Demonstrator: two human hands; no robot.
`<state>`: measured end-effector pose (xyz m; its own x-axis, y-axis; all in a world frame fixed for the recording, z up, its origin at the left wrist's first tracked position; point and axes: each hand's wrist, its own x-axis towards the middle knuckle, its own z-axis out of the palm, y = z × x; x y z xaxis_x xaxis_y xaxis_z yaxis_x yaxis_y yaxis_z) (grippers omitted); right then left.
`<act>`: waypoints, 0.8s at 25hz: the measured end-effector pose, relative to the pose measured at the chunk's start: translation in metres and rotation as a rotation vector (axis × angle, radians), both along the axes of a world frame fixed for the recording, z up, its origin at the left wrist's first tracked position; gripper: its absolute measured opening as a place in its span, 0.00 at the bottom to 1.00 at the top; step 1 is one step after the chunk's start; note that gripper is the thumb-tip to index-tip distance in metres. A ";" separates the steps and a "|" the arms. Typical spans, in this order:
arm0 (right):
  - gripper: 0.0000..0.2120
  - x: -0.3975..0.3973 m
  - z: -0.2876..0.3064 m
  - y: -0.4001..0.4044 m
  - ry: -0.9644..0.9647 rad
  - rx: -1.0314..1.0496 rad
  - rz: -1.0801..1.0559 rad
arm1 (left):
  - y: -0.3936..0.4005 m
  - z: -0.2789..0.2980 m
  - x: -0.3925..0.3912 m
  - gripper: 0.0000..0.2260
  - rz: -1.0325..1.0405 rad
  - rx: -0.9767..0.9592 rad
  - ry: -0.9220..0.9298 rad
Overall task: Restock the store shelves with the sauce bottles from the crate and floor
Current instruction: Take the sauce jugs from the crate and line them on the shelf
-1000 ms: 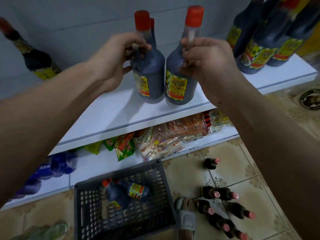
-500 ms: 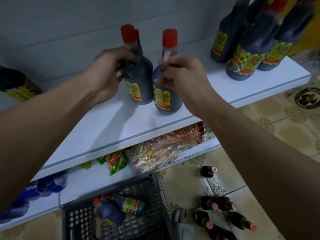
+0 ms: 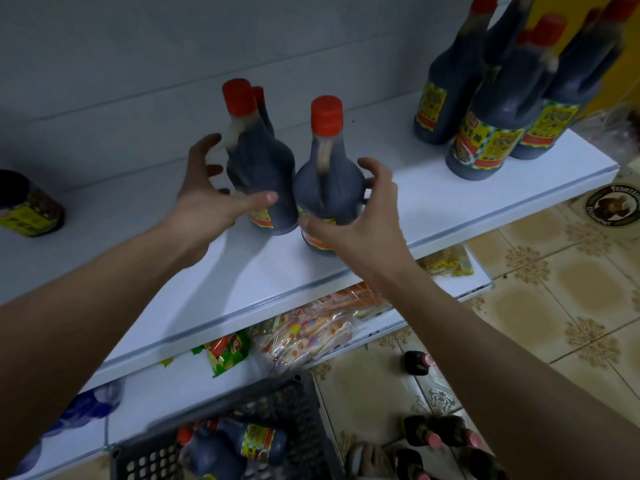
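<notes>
1. Now both hands have let go of the bottle necks: left hand [image 3: 204, 199] and right hand [image 3: 360, 216] hover spread wide beside them.
2. Two dark, red-capped bottles [image 3: 259, 168] stand upright, side by side, on the shelf [image 3: 433, 202].
3. More lie in the crate [image 3: 304, 410].

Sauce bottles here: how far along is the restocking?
Partly done. A cluster of sauce bottles already stands at the right of the white shelf. In hand: two bottles stand upright mid-shelf, with the left hand and right hand spread open around them, fingers not gripping. Left: bottles lying in the black crate, and small dark bottles on the tiled floor.
</notes>
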<state>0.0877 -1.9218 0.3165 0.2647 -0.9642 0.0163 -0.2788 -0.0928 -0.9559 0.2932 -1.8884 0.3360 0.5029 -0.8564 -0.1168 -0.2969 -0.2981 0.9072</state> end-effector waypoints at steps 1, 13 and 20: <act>0.45 0.005 -0.008 -0.003 -0.019 -0.013 0.026 | -0.006 -0.006 -0.002 0.44 -0.039 0.003 -0.004; 0.46 0.000 -0.028 -0.041 0.009 -0.134 0.079 | -0.052 -0.027 -0.005 0.48 -0.105 0.003 -0.060; 0.46 -0.026 -0.027 -0.080 0.017 -0.175 0.011 | -0.086 -0.028 -0.032 0.46 -0.191 -0.040 -0.019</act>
